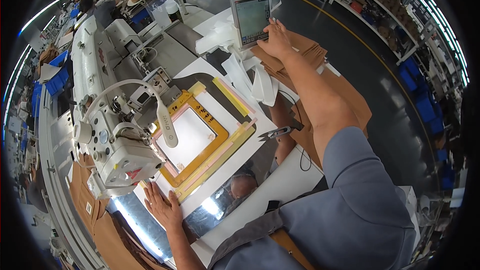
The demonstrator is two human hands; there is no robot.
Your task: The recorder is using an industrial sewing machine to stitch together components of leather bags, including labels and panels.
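By R hand (276, 41): screen (251, 17) faces wearer (345, 190), prob. portrait.

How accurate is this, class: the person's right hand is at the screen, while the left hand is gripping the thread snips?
Not quite: the left hand is not gripping the thread snips; it lies palm down near the orange frame, as the head view shows. The right hand is indeed at the screen.
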